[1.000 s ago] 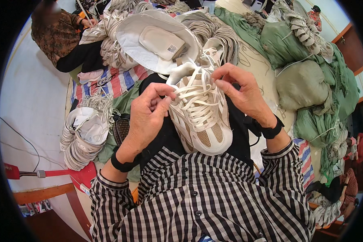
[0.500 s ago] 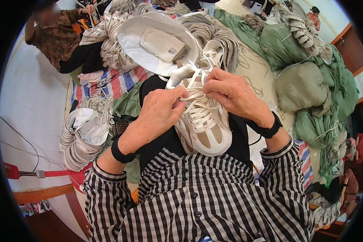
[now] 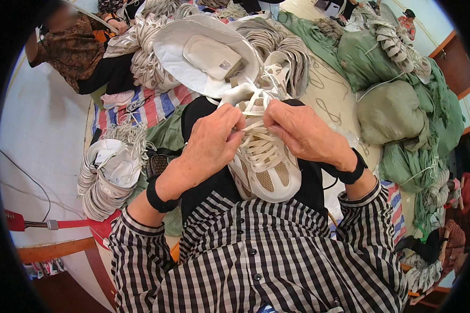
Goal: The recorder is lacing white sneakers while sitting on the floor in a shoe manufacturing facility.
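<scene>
A white and beige sneaker upper [image 3: 274, 182] rests on my lap, its toe toward me. White shoelace [image 3: 261, 151] crosses its front in several rows. My left hand [image 3: 214, 138] is closed at the shoe's left side, thumb and forefinger pinching the lace near the upper eyelets. Across from it, my right hand [image 3: 303, 128] pinches the lace at the right side. The fingers partly hide the eyelets there. Just beyond the shoe's collar lies a large white shoe upper [image 3: 167, 52] with a pale insole-shaped panel inside.
Stacked shoe uppers [image 3: 96, 182] with loose laces lie at left. More bundles [image 3: 292, 57] stand behind the shoe. Green sacks [image 3: 391, 112] fill the right side. Another person [image 3: 70, 52] sits at far left on a striped sheet [image 3: 164, 107], holding a lace.
Both hands have shifted slightly on the lace, the left a little upward and the right a little downward. The person at far left has moved their arm.
</scene>
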`<state>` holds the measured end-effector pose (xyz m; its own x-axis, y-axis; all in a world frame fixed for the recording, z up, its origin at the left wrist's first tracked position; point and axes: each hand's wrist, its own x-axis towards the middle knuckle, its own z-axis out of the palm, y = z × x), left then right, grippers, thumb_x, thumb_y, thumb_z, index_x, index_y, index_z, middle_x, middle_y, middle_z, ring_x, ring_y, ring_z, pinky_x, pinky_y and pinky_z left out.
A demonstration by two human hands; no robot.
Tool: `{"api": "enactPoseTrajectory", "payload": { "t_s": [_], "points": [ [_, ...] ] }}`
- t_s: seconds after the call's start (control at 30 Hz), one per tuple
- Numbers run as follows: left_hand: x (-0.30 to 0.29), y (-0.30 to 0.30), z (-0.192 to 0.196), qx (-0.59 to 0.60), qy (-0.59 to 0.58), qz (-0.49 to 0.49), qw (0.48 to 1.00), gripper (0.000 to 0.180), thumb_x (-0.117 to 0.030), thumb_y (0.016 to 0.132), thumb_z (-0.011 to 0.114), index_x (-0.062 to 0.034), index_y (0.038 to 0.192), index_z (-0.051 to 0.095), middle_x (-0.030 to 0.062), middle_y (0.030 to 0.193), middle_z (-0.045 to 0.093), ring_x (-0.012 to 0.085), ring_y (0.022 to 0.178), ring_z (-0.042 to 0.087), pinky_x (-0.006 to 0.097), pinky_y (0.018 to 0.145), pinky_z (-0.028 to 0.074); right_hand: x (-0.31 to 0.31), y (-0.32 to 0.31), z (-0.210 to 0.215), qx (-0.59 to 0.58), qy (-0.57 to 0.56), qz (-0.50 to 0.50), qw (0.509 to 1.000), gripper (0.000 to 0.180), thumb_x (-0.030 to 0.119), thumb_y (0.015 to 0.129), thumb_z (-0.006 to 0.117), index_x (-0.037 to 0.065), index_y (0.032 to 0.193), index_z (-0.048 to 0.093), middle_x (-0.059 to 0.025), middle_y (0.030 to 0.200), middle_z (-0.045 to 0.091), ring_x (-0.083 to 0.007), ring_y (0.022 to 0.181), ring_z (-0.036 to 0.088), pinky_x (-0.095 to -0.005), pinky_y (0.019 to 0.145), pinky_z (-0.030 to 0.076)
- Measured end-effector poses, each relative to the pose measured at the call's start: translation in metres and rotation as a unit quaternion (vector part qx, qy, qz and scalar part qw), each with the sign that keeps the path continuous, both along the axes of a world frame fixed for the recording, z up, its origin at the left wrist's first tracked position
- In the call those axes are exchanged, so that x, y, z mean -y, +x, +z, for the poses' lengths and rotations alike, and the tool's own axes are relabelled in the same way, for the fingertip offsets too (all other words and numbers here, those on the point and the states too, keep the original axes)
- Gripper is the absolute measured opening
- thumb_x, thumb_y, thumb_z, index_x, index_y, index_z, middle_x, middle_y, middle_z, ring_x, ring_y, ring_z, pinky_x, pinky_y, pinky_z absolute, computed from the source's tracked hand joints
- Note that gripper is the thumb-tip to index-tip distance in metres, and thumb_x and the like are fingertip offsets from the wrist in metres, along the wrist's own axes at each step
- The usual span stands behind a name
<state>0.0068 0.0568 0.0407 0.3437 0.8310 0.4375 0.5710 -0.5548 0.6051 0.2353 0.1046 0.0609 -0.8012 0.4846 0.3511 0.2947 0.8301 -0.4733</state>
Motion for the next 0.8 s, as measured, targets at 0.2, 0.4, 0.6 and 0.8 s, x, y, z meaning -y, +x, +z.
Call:
{"api": "enactPoseTrajectory", "payload": {
  "t_s": [0.2, 0.4, 0.6, 0.8],
  "points": [
    [-0.001, 0.001, 0.004, 0.044, -0.065, -0.017, 0.997, 0.012, 0.003, 0.080, 0.059, 0.0003, 0.089, 0.052, 0.0166, 0.076, 0.059, 0.0340, 0.066, 0.060, 0.038, 0.061, 0.048, 0.005, 0.003, 0.003, -0.006, -0.019, -0.024, 1.000, 0.013, 0.004, 0.089, 0.059, 0.004, 0.095, 0.047, -0.0158, 0.082, 0.053, -0.0384, 0.074, 0.057, -0.0444, 0.063, 0.043],
    [-0.005, 0.001, -0.001, 0.075, -0.093, -0.026, 0.993, 0.011, 0.003, 0.083, 0.061, 0.0004, 0.093, 0.056, 0.0130, 0.078, 0.063, 0.0235, 0.064, 0.059, 0.032, 0.062, 0.048, -0.003, 0.003, 0.003, -0.044, -0.094, -0.028, 0.994, 0.009, 0.003, 0.089, 0.060, 0.002, 0.092, 0.051, -0.0099, 0.080, 0.051, -0.0243, 0.068, 0.051, -0.0341, 0.064, 0.042],
    [-0.008, -0.003, -0.001, 0.187, -0.244, -0.045, 0.950, 0.012, -0.001, 0.089, 0.066, -0.0024, 0.099, 0.060, -0.0028, 0.081, 0.061, 0.0033, 0.065, 0.054, 0.020, 0.056, 0.045, -0.012, -0.002, -0.006, -0.125, -0.243, -0.040, 0.961, 0.007, 0.002, 0.089, 0.061, 0.002, 0.093, 0.055, -0.0031, 0.074, 0.052, -0.0120, 0.066, 0.047, -0.0280, 0.062, 0.041],
    [0.004, -0.006, 0.007, 0.281, -0.339, -0.058, 0.896, 0.009, 0.002, 0.088, 0.064, -0.0012, 0.096, 0.060, -0.0018, 0.081, 0.061, 0.0027, 0.067, 0.053, 0.020, 0.060, 0.045, -0.009, 0.002, -0.001, -0.097, -0.279, -0.021, 0.955, 0.008, 0.005, 0.093, 0.061, 0.002, 0.099, 0.055, 0.0041, 0.085, 0.055, -0.0047, 0.077, 0.049, -0.0216, 0.072, 0.043]
  ]
}}
